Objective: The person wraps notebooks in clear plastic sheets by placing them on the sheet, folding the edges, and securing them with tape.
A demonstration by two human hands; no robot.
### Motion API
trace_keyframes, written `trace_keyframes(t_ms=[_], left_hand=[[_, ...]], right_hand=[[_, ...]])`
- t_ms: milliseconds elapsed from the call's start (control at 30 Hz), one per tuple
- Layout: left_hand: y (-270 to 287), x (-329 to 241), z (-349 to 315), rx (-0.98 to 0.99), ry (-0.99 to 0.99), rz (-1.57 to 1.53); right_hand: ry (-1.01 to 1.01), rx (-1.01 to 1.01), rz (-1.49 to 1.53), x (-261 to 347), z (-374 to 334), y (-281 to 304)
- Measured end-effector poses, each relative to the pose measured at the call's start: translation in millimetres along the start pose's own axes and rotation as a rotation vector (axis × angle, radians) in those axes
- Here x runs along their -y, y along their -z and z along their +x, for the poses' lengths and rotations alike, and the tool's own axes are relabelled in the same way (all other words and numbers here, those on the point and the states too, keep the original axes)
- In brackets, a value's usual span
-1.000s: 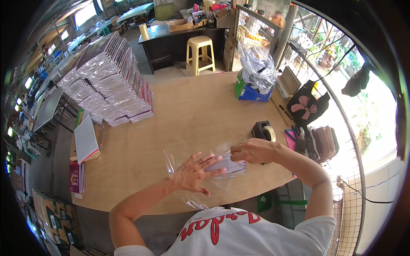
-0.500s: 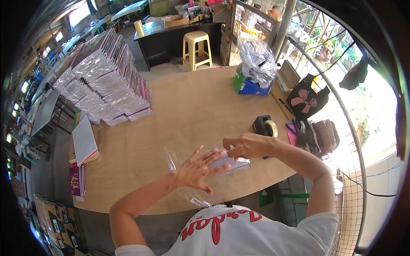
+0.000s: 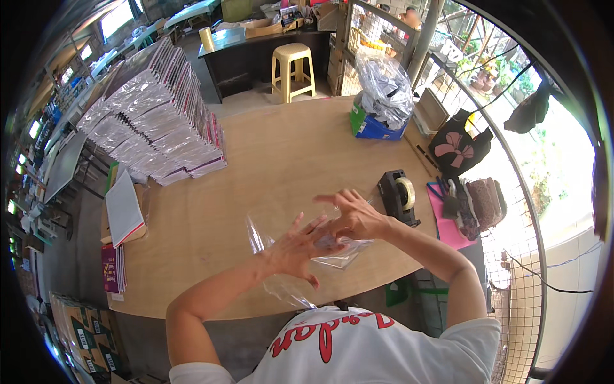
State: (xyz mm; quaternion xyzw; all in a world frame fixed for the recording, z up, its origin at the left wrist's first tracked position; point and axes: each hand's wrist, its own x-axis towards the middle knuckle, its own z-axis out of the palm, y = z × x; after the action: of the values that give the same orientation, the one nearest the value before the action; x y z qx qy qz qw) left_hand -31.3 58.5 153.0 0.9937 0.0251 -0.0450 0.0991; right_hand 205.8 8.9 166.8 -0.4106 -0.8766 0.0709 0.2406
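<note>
A sheet of clear plastic film (image 3: 256, 238) lies on the near middle of the brown table (image 3: 256, 166). My left hand (image 3: 295, 251) rests flat on it with the fingers spread. Over the left fingertips reaches my right hand (image 3: 355, 219), one finger stretched out to the left and others bent down towards the film. Its fingers stand apart and I see nothing held in them. A pale flat item under the film is mostly hidden by both hands. Just right of my right hand stands a black tape dispenser (image 3: 391, 195) with a roll of clear tape.
A tall stack of film-wrapped books (image 3: 157, 118) stands at the far left, with a white-covered pad (image 3: 125, 208) and purple booklets (image 3: 114, 270) nearer. At the back right is a blue-green box (image 3: 377, 125) stuffed with plastic. A pink sheet (image 3: 451, 224) and a black bag (image 3: 457, 147) lie right.
My right hand has moved a little left and turned, with one finger now stretched out. My left hand stays nearly in place. The tape dispenser and pink sheet show more fully.
</note>
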Motion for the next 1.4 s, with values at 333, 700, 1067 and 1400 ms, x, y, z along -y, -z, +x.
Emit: trace_keyframes(t_ms=[333, 700, 1067, 1400], left_hand=[[-134.0, -104.4, -7.7, -0.226, 0.357, 0.053], [-35.6, -12.0, -2.9, -0.604, 0.196, -0.136], [-35.3, 9.8, -12.0, -0.298, 0.107, 0.065], [-35.3, 10.5, -6.0, -0.268, 0.134, 0.042]], right_hand=[[-0.689, -0.058, 0.328, -10.0, -17.3, -27.5], [-0.752, 0.037, 0.231, -20.0, -17.2, -34.7], [-0.714, -0.612, 0.339, 0.7, -32.9, -42.0], [-0.918, -0.881, 0.231, -29.6, -232.0, -45.3]])
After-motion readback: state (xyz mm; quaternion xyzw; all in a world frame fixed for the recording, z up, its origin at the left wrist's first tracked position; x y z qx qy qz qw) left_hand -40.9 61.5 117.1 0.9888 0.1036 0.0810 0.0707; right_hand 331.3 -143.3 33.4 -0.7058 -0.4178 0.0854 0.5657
